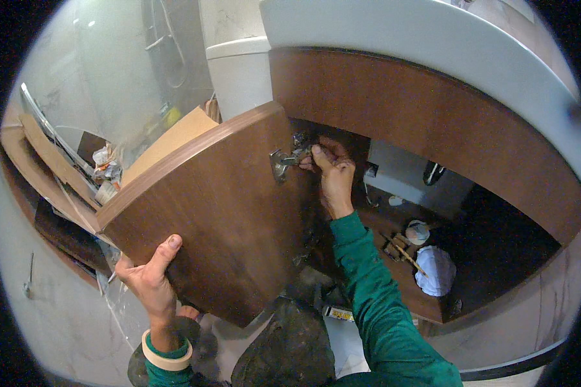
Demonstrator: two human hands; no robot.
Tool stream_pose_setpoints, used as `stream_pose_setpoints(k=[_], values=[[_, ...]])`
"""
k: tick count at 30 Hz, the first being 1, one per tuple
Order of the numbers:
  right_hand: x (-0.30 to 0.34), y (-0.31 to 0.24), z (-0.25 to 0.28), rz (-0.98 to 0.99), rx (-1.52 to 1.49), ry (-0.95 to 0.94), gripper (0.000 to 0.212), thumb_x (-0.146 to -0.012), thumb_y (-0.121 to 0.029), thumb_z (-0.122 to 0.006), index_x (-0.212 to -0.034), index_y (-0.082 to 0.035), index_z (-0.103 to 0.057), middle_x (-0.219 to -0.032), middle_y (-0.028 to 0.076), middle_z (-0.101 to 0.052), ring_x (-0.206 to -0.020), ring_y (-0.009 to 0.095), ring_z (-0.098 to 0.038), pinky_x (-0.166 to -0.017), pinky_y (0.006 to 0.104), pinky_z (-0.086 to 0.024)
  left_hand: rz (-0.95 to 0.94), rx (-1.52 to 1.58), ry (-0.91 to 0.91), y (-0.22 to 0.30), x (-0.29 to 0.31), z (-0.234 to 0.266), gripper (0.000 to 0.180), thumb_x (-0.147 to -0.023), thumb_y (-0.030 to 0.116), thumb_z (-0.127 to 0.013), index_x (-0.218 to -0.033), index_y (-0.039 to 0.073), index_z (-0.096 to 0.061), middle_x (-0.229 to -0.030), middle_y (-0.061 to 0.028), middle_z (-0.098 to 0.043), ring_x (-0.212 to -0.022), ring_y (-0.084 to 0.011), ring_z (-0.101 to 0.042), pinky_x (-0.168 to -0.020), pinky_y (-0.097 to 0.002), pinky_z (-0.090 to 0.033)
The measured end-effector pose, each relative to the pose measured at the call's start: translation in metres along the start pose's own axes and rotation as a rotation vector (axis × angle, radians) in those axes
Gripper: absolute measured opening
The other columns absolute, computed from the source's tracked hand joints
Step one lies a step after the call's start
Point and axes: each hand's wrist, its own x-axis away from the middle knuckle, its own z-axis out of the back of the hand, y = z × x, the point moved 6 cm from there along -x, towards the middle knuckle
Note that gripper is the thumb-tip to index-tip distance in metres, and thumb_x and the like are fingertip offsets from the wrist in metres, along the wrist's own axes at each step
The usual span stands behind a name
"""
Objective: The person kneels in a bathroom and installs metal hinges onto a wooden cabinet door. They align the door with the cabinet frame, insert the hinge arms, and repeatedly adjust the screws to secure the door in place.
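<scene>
A brown wooden cabinet door point(219, 213) stands swung out from the vanity cabinet. My left hand point(150, 277) grips its outer edge, thumb on the inner face and fingers hidden behind. A metal hinge point(283, 162) joins the door's upper corner to the cabinet side. My right hand point(336, 174) is closed on the hinge's arm, thumb and fingertips pinching it near the cabinet frame. Whether it also holds a small part there cannot be seen. A roll of tape point(168, 356) hangs around my left wrist.
Inside the cabinet point(419, 213) lie a crumpled white cloth point(436, 271), a small cup point(417, 232) and a thin stick point(407, 256). A white basin point(394, 32) overhangs it. Cardboard point(164, 145) and loose boards point(51, 168) lean behind the door, beside a white toilet point(239, 71).
</scene>
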Motion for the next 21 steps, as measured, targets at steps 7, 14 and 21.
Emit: stream_pose_setpoints(k=[7,14,21], values=[[-0.013,0.006,0.004,-0.282,-0.151,-0.11,0.022,-0.089,-0.013,-0.059,-0.106,0.0,-0.055,-0.091,0.009,-0.057,-0.076,0.023,-0.061,-0.068,0.0393,-0.057,-0.046,-0.05,-0.029,-0.006,-0.003,0.004,0.02,-0.072,0.008,-0.077,-0.086,-0.001,-0.066,-0.095,-0.0086,-0.063,-0.088,-0.0188,-0.059,-0.092,-0.0319,-0.041],[-0.025,0.01,0.014,-0.408,0.019,-0.19,0.024,-0.089,-0.022,-0.063,-0.101,-0.002,-0.059,-0.085,0.008,-0.057,-0.076,0.023,-0.062,-0.068,0.0386,-0.058,-0.024,-0.079,-0.06,-0.008,-0.006,0.003,0.025,-0.072,0.01,-0.076,-0.089,-0.005,-0.064,-0.094,-0.009,-0.064,-0.088,-0.02,-0.059,-0.093,-0.0325,-0.04],[-0.035,0.007,0.013,-0.397,0.132,-0.25,0.03,-0.089,-0.027,-0.063,-0.101,0.001,-0.06,-0.082,0.008,-0.057,-0.079,0.024,-0.063,-0.069,0.0375,-0.058,-0.041,-0.01,-0.035,-0.007,-0.006,0.005,0.023,-0.073,0.007,-0.075,-0.088,-0.005,-0.063,-0.094,-0.0115,-0.064,-0.088,-0.0206,-0.06,-0.092,-0.0332,-0.042]])
